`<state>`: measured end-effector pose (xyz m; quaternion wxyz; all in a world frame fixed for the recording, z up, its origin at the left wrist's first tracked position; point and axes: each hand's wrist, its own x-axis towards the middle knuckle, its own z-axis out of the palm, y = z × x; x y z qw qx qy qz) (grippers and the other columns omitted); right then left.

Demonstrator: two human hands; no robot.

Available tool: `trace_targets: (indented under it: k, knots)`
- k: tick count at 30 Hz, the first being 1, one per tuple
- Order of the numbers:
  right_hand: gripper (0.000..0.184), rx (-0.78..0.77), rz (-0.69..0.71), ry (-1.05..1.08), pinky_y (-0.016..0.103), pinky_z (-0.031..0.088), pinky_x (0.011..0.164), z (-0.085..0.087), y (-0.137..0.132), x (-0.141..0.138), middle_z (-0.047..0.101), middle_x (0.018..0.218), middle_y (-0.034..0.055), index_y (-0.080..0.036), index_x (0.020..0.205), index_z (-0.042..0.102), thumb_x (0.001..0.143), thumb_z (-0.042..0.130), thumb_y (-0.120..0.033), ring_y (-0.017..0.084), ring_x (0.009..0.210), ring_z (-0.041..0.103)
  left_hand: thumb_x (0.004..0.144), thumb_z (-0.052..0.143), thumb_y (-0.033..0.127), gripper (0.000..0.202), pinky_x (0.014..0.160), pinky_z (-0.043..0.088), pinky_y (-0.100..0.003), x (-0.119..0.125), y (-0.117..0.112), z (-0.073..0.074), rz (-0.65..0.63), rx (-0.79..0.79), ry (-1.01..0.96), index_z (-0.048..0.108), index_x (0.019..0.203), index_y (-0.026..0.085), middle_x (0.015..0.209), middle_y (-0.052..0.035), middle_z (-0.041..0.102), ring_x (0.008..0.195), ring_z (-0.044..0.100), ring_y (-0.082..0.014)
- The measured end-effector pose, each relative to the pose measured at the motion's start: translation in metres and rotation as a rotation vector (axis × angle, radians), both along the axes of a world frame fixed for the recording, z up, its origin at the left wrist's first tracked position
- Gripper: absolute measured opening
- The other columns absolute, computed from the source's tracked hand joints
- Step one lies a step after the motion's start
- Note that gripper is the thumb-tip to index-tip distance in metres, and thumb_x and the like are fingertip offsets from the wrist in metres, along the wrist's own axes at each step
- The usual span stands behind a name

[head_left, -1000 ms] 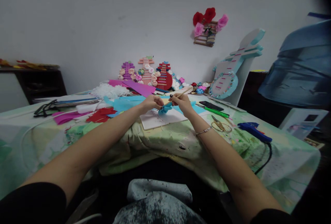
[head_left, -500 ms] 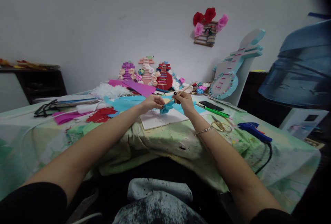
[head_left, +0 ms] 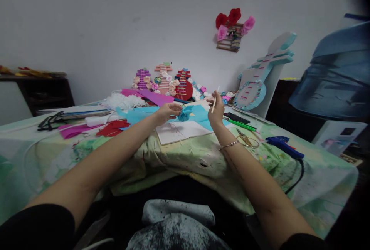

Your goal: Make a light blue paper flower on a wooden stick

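A crumpled piece of blue crepe paper (head_left: 185,114) sits at the fingertips of my left hand (head_left: 167,113), above the open white notebook (head_left: 176,132). The left fingers curve loosely around its near side, and part of their contact with it is hidden. To the right, my right hand (head_left: 216,114) is raised, its fingers closed on a thin wooden stick (head_left: 214,104) that points upward. The stick is apart from the crumpled paper. Flat sheets of light-blue crepe paper (head_left: 204,116) lie beneath and between both hands.
Right of my hands lie a black phone (head_left: 237,118), a green utility knife (head_left: 243,125), gold scissors (head_left: 245,139) and a blue glue gun (head_left: 285,146). Red paper scraps (head_left: 113,128) and white shredded paper (head_left: 124,101) lie left. Decorated lute-shaped crafts (head_left: 184,88) stand behind.
My right hand has drawn the stick away from the blue paper, moving right and tilting it more upright. The left fingers have loosened, and the paper has turned and shifted slightly upward.
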<state>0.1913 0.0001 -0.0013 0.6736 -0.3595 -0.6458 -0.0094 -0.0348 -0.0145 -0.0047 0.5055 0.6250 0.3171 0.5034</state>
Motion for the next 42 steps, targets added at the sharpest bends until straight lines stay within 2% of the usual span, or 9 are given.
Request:
trace_targets:
  k: [5,8,12,16,20,27,33,37,42]
  knots:
    - [0.066,-0.078,-0.037,-0.045,0.031,0.047,0.079,0.002,-0.005,-0.005,0.053,0.123,0.0129,-0.016,0.129,0.044,0.065,0.037,-0.006,0.019,0.092,0.059,0.055,0.075,0.015,0.039,0.067,0.046,-0.029,-0.003,-0.006,0.007,-0.098,-0.058,-0.114,0.065,0.093,0.015,0.078,-0.0044,0.067,0.069,0.063,-0.0153]
    - [0.053,-0.092,-0.023,-0.055,0.034,0.046,0.081,0.005,-0.009,-0.009,0.056,0.116,0.0136,-0.013,0.113,0.057,0.064,0.037,-0.006,0.020,0.089,0.059,0.059,0.068,0.014,0.035,0.067,0.048,-0.029,-0.004,-0.007,0.010,-0.130,-0.113,-0.138,0.065,0.094,0.016,0.078,-0.0044,0.066,0.069,0.062,-0.0154]
    - [0.028,-0.054,-0.036,-0.091,0.033,0.044,0.078,0.007,-0.017,-0.013,0.060,0.088,0.0088,-0.015,0.084,0.065,0.073,0.040,-0.015,0.019,0.083,0.056,0.063,0.061,0.015,0.027,0.066,0.049,-0.028,-0.003,-0.008,0.011,-0.141,-0.143,-0.173,0.066,0.090,0.015,0.076,-0.0047,0.065,0.069,0.062,-0.0155]
    - [0.017,-0.076,0.128,-0.150,0.027,0.041,0.064,0.005,-0.024,-0.020,0.058,0.086,0.0048,-0.017,0.082,0.063,0.071,0.050,-0.018,0.013,0.066,0.048,0.064,0.060,0.016,0.026,0.064,0.049,-0.028,0.001,-0.017,0.013,-0.148,-0.168,-0.156,0.066,0.089,0.013,0.079,-0.0064,0.066,0.068,0.062,-0.0161]
    - [0.020,-0.167,0.337,-0.202,0.023,0.034,0.052,0.002,-0.027,-0.026,0.058,0.091,0.0022,-0.018,0.085,0.062,0.066,0.058,-0.021,0.006,0.053,0.037,0.062,0.063,0.016,0.029,0.065,0.048,-0.028,0.003,-0.024,0.016,-0.210,-0.169,-0.105,0.067,0.090,0.012,0.081,-0.0079,0.067,0.068,0.062,-0.0164]
    - [0.026,-0.273,0.531,-0.143,0.020,0.026,0.045,0.004,-0.032,-0.029,0.053,0.070,-0.0017,-0.016,0.082,0.061,0.063,0.066,-0.032,0.004,0.048,0.033,0.061,0.066,0.017,0.029,0.063,0.047,-0.027,0.003,-0.024,0.015,-0.241,-0.162,-0.084,0.067,0.089,0.012,0.077,-0.0071,0.066,0.064,0.060,-0.0151]
    - [0.029,-0.263,0.543,-0.130,0.021,0.026,0.043,0.006,-0.037,-0.031,0.052,0.074,0.0000,-0.016,0.070,0.058,0.062,0.068,-0.042,0.003,0.047,0.032,0.064,0.064,0.019,0.025,0.064,0.047,-0.028,0.002,-0.018,0.012,-0.242,-0.151,-0.065,0.067,0.088,0.012,0.078,-0.0075,0.066,0.066,0.061,-0.0161]
    - [0.031,-0.266,0.531,-0.160,0.020,0.026,0.042,0.006,-0.037,-0.031,0.053,0.081,0.0010,-0.016,0.068,0.058,0.061,0.070,-0.043,0.003,0.049,0.034,0.068,0.067,0.030,0.025,0.065,0.047,-0.028,0.004,-0.015,0.007,-0.252,-0.121,-0.051,0.068,0.086,0.013,0.078,-0.0069,0.067,0.068,0.061,-0.0166]
    - [0.032,-0.394,0.585,-0.223,0.020,0.027,0.043,0.005,-0.042,-0.033,0.051,0.067,-0.0006,-0.014,0.066,0.061,0.058,0.071,-0.043,0.005,0.051,0.038,0.063,0.075,0.030,0.026,0.056,0.040,-0.022,0.006,-0.014,0.002,-0.256,-0.002,0.045,0.068,0.079,0.011,0.066,-0.0030,0.063,0.059,0.055,-0.0102]
